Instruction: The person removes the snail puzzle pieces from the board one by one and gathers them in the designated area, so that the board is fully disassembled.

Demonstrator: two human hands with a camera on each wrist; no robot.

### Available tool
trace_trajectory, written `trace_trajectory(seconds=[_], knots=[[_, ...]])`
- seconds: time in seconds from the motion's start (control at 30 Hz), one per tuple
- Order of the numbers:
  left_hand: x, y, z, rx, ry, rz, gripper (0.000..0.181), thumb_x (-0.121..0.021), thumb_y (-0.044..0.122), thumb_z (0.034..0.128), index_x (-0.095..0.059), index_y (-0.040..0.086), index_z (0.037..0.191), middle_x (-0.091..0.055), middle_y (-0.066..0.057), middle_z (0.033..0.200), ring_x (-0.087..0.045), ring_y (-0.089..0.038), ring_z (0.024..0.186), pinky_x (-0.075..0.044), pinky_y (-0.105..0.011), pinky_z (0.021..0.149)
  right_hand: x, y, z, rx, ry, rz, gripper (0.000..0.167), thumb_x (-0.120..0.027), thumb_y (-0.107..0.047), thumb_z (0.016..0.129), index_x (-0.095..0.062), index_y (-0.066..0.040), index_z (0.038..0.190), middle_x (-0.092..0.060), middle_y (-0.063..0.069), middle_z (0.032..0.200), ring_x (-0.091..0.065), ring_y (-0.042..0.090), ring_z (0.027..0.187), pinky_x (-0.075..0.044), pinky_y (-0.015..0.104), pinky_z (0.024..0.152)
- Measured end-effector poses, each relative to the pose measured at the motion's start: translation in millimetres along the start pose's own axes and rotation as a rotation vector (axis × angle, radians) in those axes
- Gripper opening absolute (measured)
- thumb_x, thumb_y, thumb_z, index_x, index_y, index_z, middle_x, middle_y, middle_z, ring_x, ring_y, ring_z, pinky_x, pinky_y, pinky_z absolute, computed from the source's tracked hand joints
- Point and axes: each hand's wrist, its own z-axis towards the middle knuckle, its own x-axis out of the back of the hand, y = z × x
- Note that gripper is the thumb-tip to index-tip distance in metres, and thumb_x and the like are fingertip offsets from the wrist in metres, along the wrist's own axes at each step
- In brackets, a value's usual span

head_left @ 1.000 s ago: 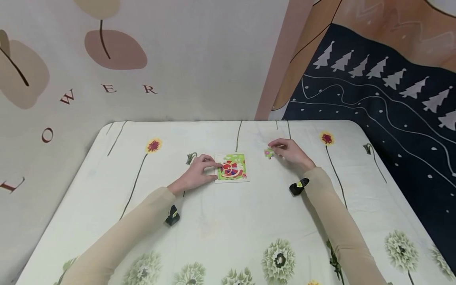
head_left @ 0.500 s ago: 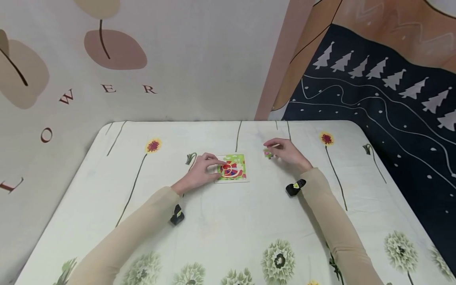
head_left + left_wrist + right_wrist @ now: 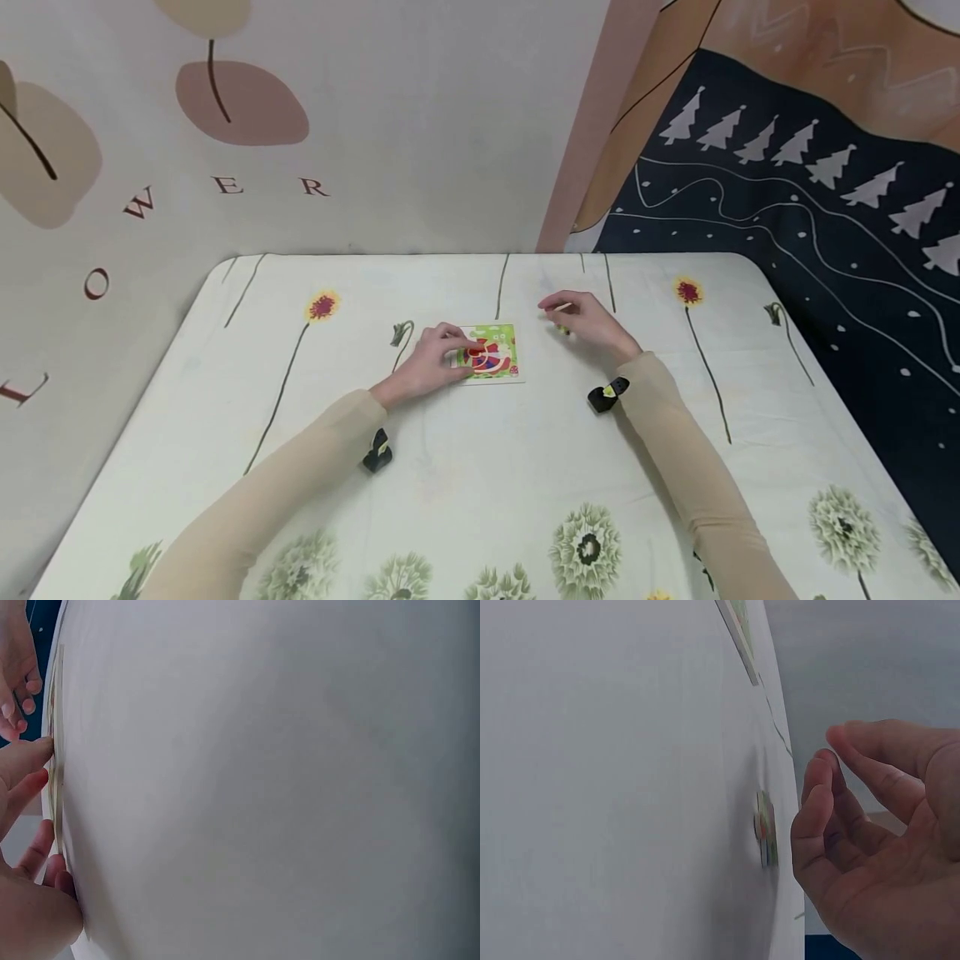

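Observation:
A small square puzzle board [image 3: 501, 337] with a green border and a red and purple picture lies flat on the table. My left hand [image 3: 429, 364] rests at its left side, fingers over the picture and thumb near the front edge. In the left wrist view the fingertips [image 3: 46, 746] touch the board, seen edge-on. My right hand [image 3: 588, 319] hovers right of the board, loosely curled and holding nothing. Below it a small green puzzle piece [image 3: 562, 330] lies on the table, mostly hidden. The right wrist view shows this piece [image 3: 766, 829] apart from the fingers.
A white cloth printed with flowers covers the table [image 3: 480, 467]. A pale wall hanging [image 3: 420, 133] rises behind its far edge, and a dark curtain with white trees [image 3: 795, 217] hangs at the right. Black devices sit at both wrists.
My right hand has drifted left, covering more of the small piece. The left hand has slid slightly right, further over the board. Board and piece appear to stay in place.

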Motion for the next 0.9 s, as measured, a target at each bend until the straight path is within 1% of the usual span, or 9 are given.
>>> trace_trajectory(seconds=[0.13,0.3,0.47,0.63,0.77,0.9], knots=[[0.6,-0.1,-0.8,0.002,-0.005,-0.002,0.04,-0.077,0.011,0.0904,-0.071,0.004,0.129,-0.051,-0.019,0.131,-0.042,-0.038,0.12,-0.035,-0.056,0.101,-6.3,-2.8,3.4,0.015,-0.01,0.001,0.03,-0.058,-0.006,0.104,-0.065,0.005,0.13,-0.065,0.023,0.124,-0.064,0.033,0.103,-0.05,0.027,0.072],[2.3,1.3,-1.0,0.005,-0.018,-0.008,0.041,-0.076,0.012,0.0907,-0.071,0.004,0.13,-0.051,-0.019,0.132,-0.042,-0.039,0.121,-0.035,-0.057,0.102,-14.5,-4.5,7.0,0.039,-0.021,0.005,0.029,-0.058,-0.005,0.103,-0.065,0.006,0.13,-0.065,0.024,0.125,-0.065,0.035,0.106,-0.051,0.027,0.075],[3.3,1.3,0.0,0.011,-0.031,-0.004,0.042,-0.077,0.013,0.0908,-0.07,0.005,0.131,-0.05,-0.018,0.132,-0.041,-0.038,0.122,-0.035,-0.057,0.103,-21.7,-9.3,10.2,0.054,-0.032,0.003,0.029,-0.059,-0.005,0.103,-0.066,0.005,0.129,-0.065,0.023,0.126,-0.065,0.034,0.106,-0.05,0.027,0.074],[3.9,0.5,1.5,0.031,-0.052,-0.009,0.043,-0.077,0.014,0.0911,-0.07,0.008,0.133,-0.05,-0.016,0.134,-0.04,-0.037,0.123,-0.035,-0.057,0.105,-28.8,-14.7,14.8,0.058,-0.051,0.007,0.029,-0.059,-0.007,0.104,-0.066,0.005,0.13,-0.064,0.022,0.125,-0.064,0.033,0.105,-0.051,0.029,0.076],[3.6,-1.0,1.7,0.03,-0.049,-0.011,0.042,-0.077,0.016,0.0912,-0.07,0.008,0.132,-0.05,-0.016,0.133,-0.04,-0.037,0.123,-0.035,-0.057,0.105,-34.1,-19.1,18.0,0.056,-0.071,0.004,0.03,-0.059,-0.009,0.104,-0.066,0.004,0.13,-0.064,0.022,0.125,-0.064,0.034,0.107,-0.051,0.031,0.079],[2.9,-2.1,1.6,0.016,-0.039,-0.007,0.041,-0.077,0.016,0.0917,-0.071,0.007,0.131,-0.051,-0.016,0.131,-0.041,-0.037,0.121,-0.034,-0.056,0.104,-37.9,-23.9,20.4,0.055,-0.092,0.0,0.03,-0.058,-0.008,0.104,-0.066,0.003,0.13,-0.065,0.021,0.123,-0.063,0.034,0.106,-0.05,0.032,0.08]])
